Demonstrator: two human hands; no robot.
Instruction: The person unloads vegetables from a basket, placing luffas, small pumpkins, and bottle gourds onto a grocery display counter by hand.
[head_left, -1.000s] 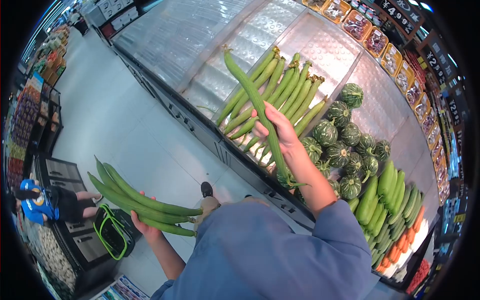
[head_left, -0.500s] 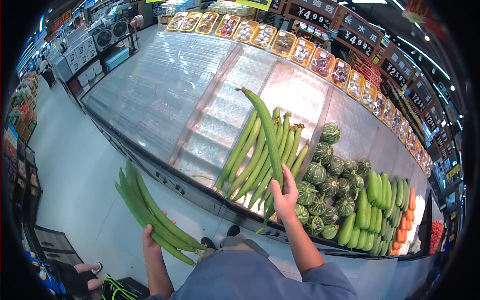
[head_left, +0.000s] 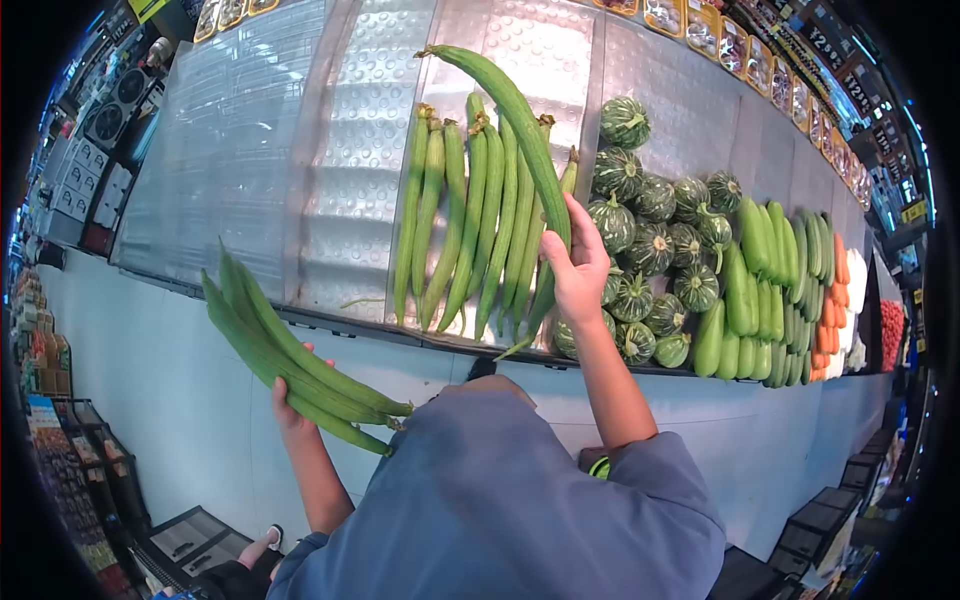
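My left hand (head_left: 294, 408) is wrapped round a bundle of long green loofahs (head_left: 300, 385), held out over the floor left of my body. In my right hand (head_left: 583, 275) is one long curved loofah (head_left: 515, 108), gripped near its lower part, its stem end pointing up and left. Beneath and beside it, a row of loofahs (head_left: 448, 220) lies side by side on the metal display stand (head_left: 350, 215). The lower end of the held loofah overlaps this row in view; I cannot tell whether they touch.
Right of the loofahs sit striped round squashes (head_left: 652, 248), pale green gourds (head_left: 740, 290), and carrots (head_left: 829, 310). Packed trays (head_left: 733, 48) line the stand's back edge. Clear plastic sheeting (head_left: 215, 150) covers the left section. Another person's leg (head_left: 260, 547) shows at lower left.
My view has tilted down and turned, so the stand appears higher and the loofah row more upright. Both hands keep hold of the same loofahs.
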